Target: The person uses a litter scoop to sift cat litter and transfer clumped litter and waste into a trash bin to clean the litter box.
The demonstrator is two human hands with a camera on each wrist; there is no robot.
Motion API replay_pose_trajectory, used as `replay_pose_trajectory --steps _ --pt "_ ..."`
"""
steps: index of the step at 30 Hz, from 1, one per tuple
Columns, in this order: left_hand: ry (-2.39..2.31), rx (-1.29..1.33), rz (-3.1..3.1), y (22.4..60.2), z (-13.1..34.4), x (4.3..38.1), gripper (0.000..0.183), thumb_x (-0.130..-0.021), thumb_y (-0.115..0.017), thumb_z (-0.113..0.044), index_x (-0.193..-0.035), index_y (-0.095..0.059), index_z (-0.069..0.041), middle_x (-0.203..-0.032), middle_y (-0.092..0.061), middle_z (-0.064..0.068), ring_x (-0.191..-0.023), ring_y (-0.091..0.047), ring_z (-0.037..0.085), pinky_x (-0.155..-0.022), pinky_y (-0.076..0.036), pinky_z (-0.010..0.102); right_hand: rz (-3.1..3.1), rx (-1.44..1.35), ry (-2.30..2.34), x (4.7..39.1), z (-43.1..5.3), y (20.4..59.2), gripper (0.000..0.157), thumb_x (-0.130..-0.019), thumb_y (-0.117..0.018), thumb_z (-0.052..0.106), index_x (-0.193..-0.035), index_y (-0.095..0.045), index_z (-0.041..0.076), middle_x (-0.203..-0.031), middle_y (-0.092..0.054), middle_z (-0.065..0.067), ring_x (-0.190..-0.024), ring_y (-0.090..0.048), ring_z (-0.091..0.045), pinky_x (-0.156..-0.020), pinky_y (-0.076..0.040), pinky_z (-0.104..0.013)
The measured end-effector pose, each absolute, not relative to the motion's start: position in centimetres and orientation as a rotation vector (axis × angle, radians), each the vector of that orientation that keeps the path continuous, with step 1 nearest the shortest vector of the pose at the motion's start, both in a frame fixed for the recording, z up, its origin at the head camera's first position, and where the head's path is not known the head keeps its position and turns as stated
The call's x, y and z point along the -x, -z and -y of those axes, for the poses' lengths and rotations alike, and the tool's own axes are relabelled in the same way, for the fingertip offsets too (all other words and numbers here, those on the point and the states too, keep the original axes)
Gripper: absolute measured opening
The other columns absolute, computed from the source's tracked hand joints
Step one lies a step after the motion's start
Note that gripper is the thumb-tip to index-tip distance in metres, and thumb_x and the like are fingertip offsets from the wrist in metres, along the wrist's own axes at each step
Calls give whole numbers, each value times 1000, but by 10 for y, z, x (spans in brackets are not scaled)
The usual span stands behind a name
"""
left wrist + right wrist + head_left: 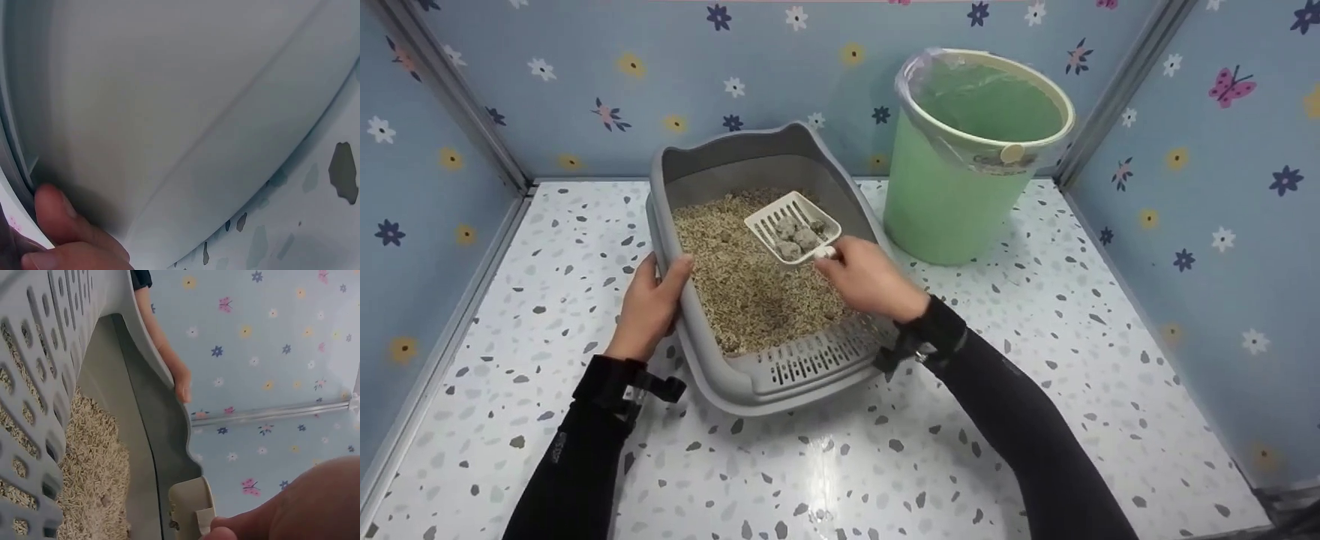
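A grey litter box (720,381) holds tan pellet litter (750,300). My left hand (649,311) grips its left rim, thumb over the edge and fingers against the outer wall. In the left wrist view, fingers (81,236) press under the box's pale side. My right hand (874,281) holds the short handle of a white slotted litter scoop (765,223) above the litter. Several greyish clumps (802,238) lie in the scoop. The right wrist view catches the edge of the scoop (194,492) beside the pinching thumb and fingers.
A green trash bin (945,199) with a clear liner bag stands just behind and right of the box. Flowered blue panels (780,67) enclose the back and sides. Speckled white flooring (825,480) lies beneath. The box has a perforated front ledge (825,360).
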State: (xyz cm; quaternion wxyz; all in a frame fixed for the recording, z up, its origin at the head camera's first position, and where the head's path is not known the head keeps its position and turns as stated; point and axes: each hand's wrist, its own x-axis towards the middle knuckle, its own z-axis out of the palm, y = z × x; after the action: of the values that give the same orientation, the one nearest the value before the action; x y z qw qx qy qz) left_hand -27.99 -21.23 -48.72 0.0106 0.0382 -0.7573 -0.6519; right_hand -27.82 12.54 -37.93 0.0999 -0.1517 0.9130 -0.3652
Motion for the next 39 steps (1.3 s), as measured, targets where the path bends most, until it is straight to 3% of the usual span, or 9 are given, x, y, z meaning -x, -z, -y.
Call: replay_pose_trajectory --steps 6,10,15,25,33,36,39 --pt "2003 -129 2356 484 211 278 69 -108 -63 -65 -149 -47 -12 -68 -44 -4 -45 -37 7 -40 -35 26 -2653 425 995 255 -152 385 22 -116 -65 31 -111 -66 9 -91 -60 -3 -69 -54 -15 -58 -52 -32" --pt "2008 -135 2358 484 209 279 72 -108 -64 -65 -153 -46 -12 -75 -49 -1 -48 -41 7 -41 -37 26 -2655 433 1047 259 -156 383 22 -116 -64 31 -108 -63 10 -90 -59 -2 -66 -53 -14 -57 -51 -32" --pt "2010 -124 2352 486 208 279 70 -107 -65 -66 -147 -49 -11 -75 -51 0 -48 -43 7 -41 -38 26 -2705 419 1046 269 -161 368 23 -116 -63 31 -106 -64 10 -85 -56 -1 -65 -50 -13 -57 -48 -31" --pt "1999 -106 2347 488 212 280 72 -107 -64 -66 -148 -48 -9 -68 -44 -3 -44 -36 7 -40 -34 26 -2677 310 1149 293 -194 306 26 -117 -61 32 -116 -66 6 -73 -57 0 -52 -51 -11 -47 -46 -26" --pt "1991 -143 2352 487 213 280 76 -106 -65 -69 -150 -48 -10 -74 -49 -1 -47 -41 7 -41 -37 25 -2779 151 1142 323 -239 234 37 -116 -63 37 -129 -69 3 -89 -64 0 -57 -53 -9 -51 -49 -25" --pt "1985 -144 2360 485 212 278 78 -106 -65 -70 -152 -47 -9 -76 -51 0 -48 -42 7 -41 -38 25 -2847 69 1106 340 -258 219 39 -115 -65 37 -125 -68 0 -93 -66 -1 -57 -53 -9 -51 -49 -24" --pt "1981 -138 2363 485 211 278 76 -105 -65 -70 -149 -49 -10 -75 -50 0 -49 -43 7 -42 -39 25 -2886 -14 1048 357 -274 214 36 -114 -66 35 -112 -67 -1 -78 -62 3 -53 -51 -8 -49 -48 -24"
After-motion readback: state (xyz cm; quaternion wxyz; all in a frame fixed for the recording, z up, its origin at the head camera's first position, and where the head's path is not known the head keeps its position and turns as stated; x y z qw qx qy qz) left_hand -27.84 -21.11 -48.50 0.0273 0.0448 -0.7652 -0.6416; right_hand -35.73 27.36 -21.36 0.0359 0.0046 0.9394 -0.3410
